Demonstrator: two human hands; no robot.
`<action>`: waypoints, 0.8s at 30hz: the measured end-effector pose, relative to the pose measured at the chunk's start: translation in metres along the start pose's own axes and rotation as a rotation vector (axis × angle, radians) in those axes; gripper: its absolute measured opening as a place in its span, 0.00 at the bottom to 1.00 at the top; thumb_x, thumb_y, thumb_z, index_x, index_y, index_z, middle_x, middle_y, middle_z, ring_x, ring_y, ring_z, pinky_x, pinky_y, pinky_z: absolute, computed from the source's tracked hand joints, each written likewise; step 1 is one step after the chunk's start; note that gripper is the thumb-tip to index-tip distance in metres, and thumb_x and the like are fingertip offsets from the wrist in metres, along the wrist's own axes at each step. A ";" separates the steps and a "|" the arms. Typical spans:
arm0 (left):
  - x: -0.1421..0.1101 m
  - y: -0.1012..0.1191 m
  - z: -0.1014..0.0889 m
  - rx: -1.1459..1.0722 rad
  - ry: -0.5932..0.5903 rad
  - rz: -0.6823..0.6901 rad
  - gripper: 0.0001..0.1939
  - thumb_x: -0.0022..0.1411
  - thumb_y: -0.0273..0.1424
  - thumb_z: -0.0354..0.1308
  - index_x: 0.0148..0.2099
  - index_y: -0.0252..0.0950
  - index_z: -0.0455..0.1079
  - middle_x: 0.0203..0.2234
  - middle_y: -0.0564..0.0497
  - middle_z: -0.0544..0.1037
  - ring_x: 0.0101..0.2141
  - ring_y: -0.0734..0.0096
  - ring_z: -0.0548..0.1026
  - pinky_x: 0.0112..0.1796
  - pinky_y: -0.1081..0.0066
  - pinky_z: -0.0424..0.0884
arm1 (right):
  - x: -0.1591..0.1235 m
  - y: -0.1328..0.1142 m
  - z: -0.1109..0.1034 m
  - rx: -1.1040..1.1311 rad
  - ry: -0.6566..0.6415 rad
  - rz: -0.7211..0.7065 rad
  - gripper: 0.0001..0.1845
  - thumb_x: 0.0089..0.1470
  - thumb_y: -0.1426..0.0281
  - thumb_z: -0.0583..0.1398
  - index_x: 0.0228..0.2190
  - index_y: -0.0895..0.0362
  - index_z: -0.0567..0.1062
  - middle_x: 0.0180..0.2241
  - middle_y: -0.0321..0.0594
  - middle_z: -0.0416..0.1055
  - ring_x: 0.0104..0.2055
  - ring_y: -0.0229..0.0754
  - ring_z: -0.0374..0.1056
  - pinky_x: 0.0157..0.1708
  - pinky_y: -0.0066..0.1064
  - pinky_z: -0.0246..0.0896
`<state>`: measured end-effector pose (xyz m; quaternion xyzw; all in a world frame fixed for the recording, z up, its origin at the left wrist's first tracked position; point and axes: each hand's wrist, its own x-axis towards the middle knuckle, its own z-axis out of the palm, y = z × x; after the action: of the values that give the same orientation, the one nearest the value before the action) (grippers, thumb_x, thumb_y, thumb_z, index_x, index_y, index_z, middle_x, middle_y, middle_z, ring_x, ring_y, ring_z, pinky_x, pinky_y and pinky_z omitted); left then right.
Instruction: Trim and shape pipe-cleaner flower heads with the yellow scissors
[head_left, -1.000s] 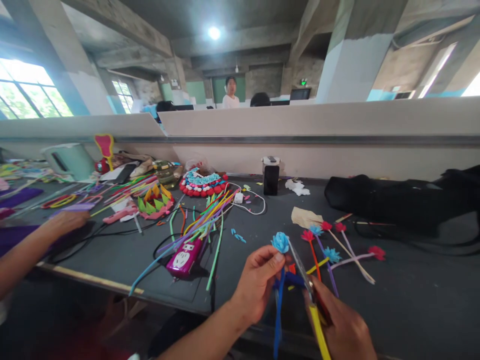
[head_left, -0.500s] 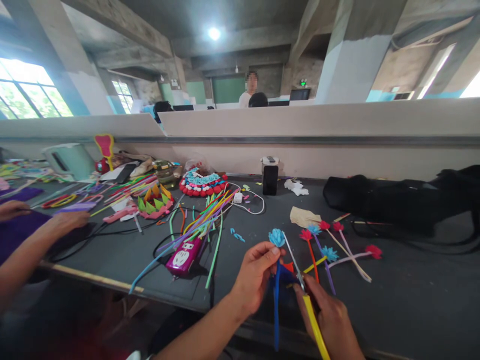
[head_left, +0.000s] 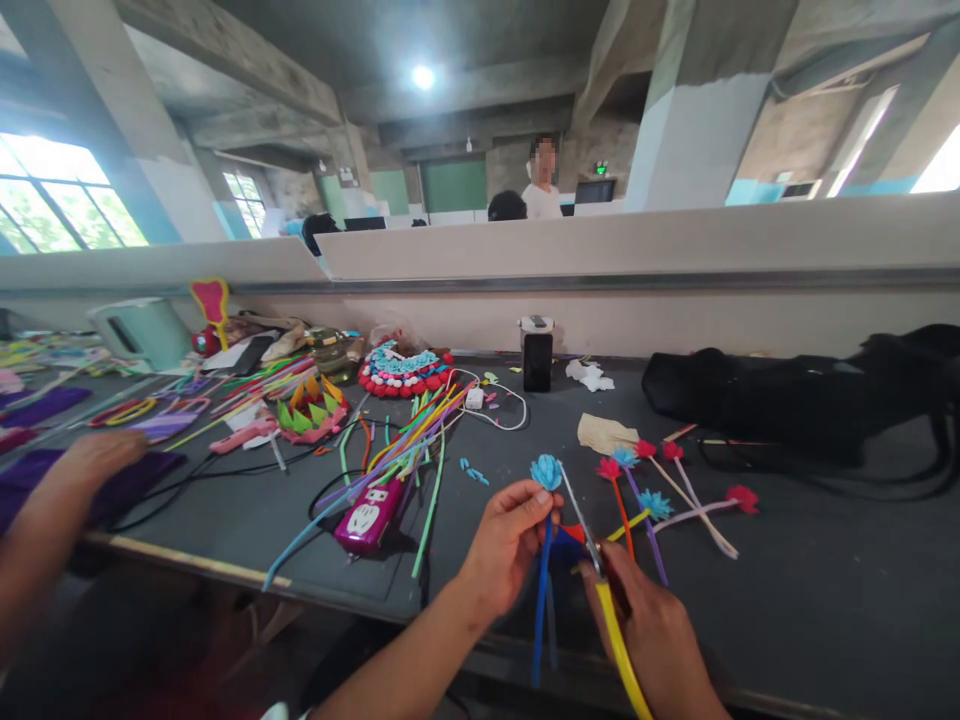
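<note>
My left hand (head_left: 506,540) pinches a light-blue paper-like flower (head_left: 546,472) just under its head. A dark-blue stem (head_left: 540,610) hangs down from it. My right hand (head_left: 652,610) is closed round scissors with a long yellow handle (head_left: 619,640); their thin metal blade (head_left: 576,500) points up beside the flower, and whether it touches the petals I cannot tell. Between my hands shows a dark-blue and red piece (head_left: 570,540), partly hidden. To the right of my hands lie several finished-looking red and blue flowers (head_left: 656,503) on coloured stems.
A purple power strip (head_left: 367,520) lies left of my hands under a bundle of coloured strips (head_left: 420,430). A phone (head_left: 538,362) stands at the back, and a black bag (head_left: 757,400) lies at right. Another person's hand (head_left: 101,455) is over purple material at far left.
The flower and my hands stay close together, with the blue stem swung slightly left. The other person's hand at far left has moved left. The distant standing person has shifted right.
</note>
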<state>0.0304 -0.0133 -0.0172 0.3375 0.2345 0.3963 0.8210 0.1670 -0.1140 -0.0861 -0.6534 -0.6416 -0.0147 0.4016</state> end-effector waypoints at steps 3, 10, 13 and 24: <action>0.000 0.001 -0.001 0.007 -0.015 0.004 0.08 0.52 0.31 0.67 0.31 0.31 0.75 0.24 0.51 0.76 0.25 0.79 0.71 0.30 0.77 0.65 | 0.000 -0.001 -0.001 -0.058 -0.002 0.003 0.17 0.64 0.61 0.49 0.44 0.58 0.71 0.24 0.41 0.78 0.22 0.43 0.75 0.22 0.28 0.68; 0.000 -0.001 -0.001 -0.031 -0.028 -0.009 0.08 0.50 0.30 0.69 0.31 0.30 0.75 0.27 0.50 0.76 0.25 0.79 0.71 0.30 0.77 0.65 | 0.001 -0.008 -0.006 -0.045 0.039 0.055 0.19 0.62 0.57 0.52 0.42 0.57 0.72 0.26 0.40 0.78 0.23 0.42 0.75 0.23 0.28 0.68; 0.000 -0.002 0.000 -0.045 -0.056 -0.007 0.07 0.51 0.29 0.68 0.31 0.30 0.75 0.27 0.50 0.76 0.26 0.79 0.71 0.30 0.77 0.65 | 0.003 -0.012 -0.009 -0.048 0.064 0.059 0.19 0.61 0.55 0.53 0.41 0.57 0.73 0.23 0.37 0.77 0.21 0.41 0.74 0.22 0.27 0.66; -0.005 -0.005 0.005 -0.068 -0.147 -0.016 0.05 0.52 0.27 0.67 0.32 0.30 0.76 0.26 0.50 0.77 0.26 0.79 0.71 0.31 0.77 0.65 | 0.005 -0.019 -0.018 -0.100 0.139 0.023 0.20 0.62 0.56 0.51 0.41 0.57 0.73 0.25 0.38 0.77 0.22 0.39 0.74 0.22 0.26 0.66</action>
<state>0.0334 -0.0212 -0.0172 0.3357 0.1629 0.3714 0.8502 0.1606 -0.1220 -0.0617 -0.6772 -0.6031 -0.0874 0.4123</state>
